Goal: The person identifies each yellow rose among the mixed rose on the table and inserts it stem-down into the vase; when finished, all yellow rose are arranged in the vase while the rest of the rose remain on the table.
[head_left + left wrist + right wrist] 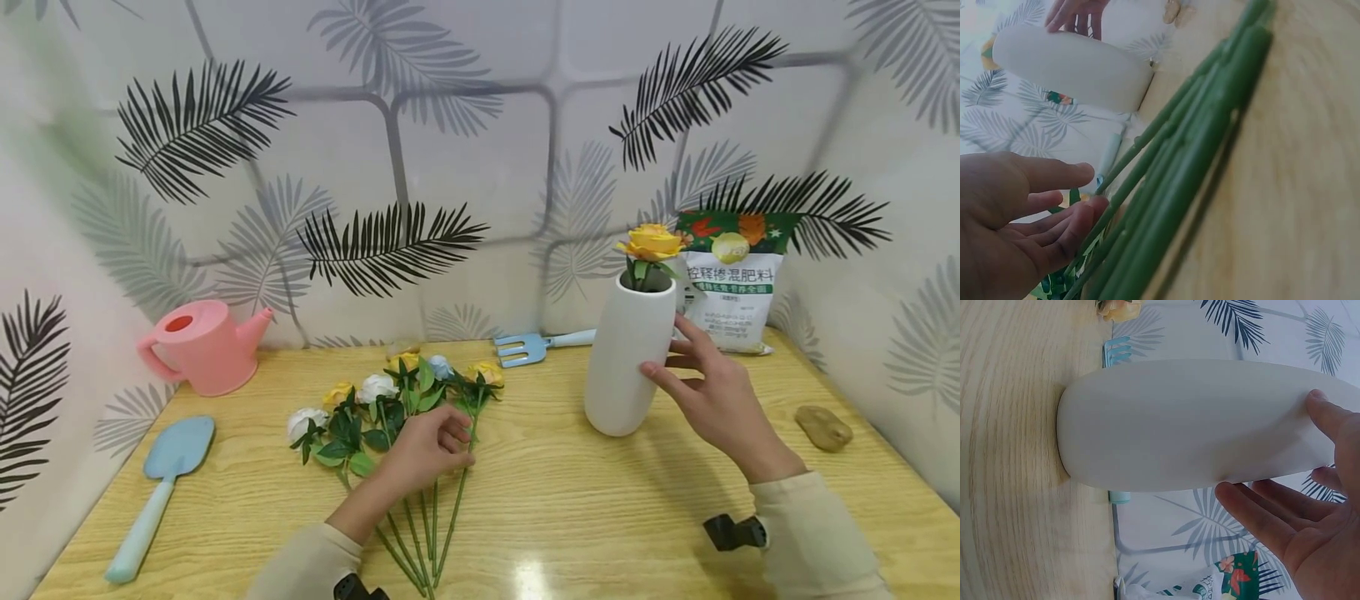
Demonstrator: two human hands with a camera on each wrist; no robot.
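Observation:
A white vase (628, 358) stands on the table with one yellow artificial rose (651, 242) in its mouth. My right hand (716, 400) holds the vase from the right, thumb on the front and fingers along the far side. Left of the vase lies a spread of artificial roses with white (377, 387), yellow and blue heads, their green stems (412, 533) pointing towards me. Over these stems hovers my left hand (423, 450), loosely curved. In the left wrist view a gap shows between its thumb and fingers, and the fingertips are beside a stem (1125, 194).
A pink watering can (210, 354) and a blue hand shovel (161, 492) are on the left. Behind the vase lies a blue hand fork (525, 348). At the back right stands a fertilizer bag (731, 292), with a brown stone-like lump (823, 427) in front of it.

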